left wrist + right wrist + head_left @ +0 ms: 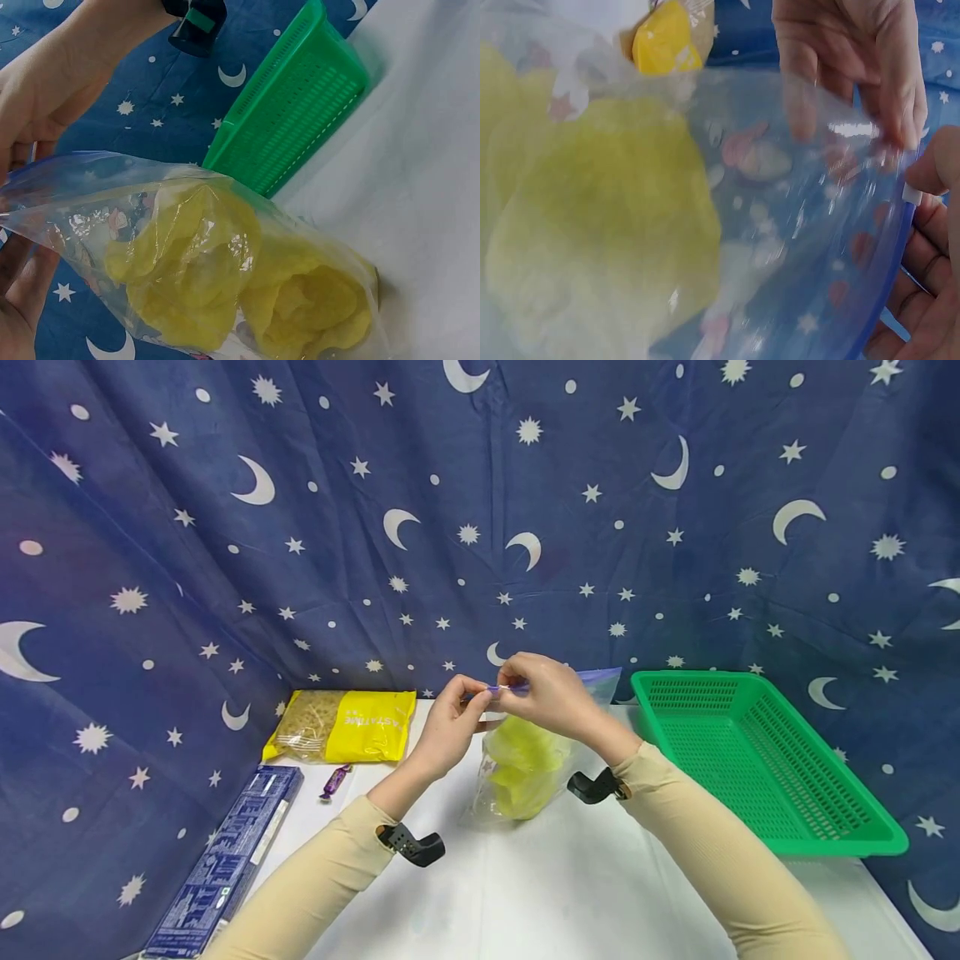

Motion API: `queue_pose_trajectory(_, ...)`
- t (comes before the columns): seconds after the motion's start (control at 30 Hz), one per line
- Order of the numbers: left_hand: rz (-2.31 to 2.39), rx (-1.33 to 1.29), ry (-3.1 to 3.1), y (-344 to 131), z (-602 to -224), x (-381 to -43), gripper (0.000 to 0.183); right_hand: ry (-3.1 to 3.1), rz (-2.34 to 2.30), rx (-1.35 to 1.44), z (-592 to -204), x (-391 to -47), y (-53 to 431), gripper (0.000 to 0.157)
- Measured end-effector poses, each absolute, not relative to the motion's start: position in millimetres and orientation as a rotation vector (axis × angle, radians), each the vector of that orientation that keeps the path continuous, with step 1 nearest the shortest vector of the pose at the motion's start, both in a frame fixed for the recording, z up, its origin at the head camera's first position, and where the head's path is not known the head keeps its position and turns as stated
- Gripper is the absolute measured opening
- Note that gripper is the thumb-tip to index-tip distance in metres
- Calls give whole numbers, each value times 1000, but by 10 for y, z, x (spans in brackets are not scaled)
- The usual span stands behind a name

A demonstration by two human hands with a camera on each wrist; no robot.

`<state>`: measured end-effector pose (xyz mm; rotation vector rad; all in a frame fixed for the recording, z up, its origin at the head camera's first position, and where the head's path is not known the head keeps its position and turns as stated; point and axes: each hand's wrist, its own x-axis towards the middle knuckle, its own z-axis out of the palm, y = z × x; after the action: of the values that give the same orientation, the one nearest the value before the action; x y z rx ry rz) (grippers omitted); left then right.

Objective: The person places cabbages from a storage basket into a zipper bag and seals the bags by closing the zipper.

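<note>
A clear zip bag (525,777) with a blue-purple top edge hangs upright over the white table, with soft crumpled yellow pieces (195,262) inside. My left hand (448,727) pinches one end of the top edge between thumb and fingers. Close beside it, my right hand (551,693) pinches the white slider (913,193) on the zip, near that same end. The far end of the blue edge slopes away behind the right hand. In the right wrist view the left hand's fingertips (900,135) are right by the slider.
A green basket (750,845) stands to the right. At the back left lies a yellow pasta packet (367,727); a purple-wrapped candy (335,783) is in front of it. A long blue box (225,860) lies along the left side. A starry curtain (480,485) hangs behind the table.
</note>
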<state>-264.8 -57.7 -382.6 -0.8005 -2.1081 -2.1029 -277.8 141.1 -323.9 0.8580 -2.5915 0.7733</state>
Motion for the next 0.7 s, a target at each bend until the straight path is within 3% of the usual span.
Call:
queue_pose_trajectory(0.4,-2111,-648,-2123,-568,-3823,-2663,28,-2606,867,815,-3329,-2819,1547,4)
queue_pose_trajectory(0.7,-1918,-560,-2182,-555,-3601,-2462,15,-2573,945,916,-3364,-2831,1568,5)
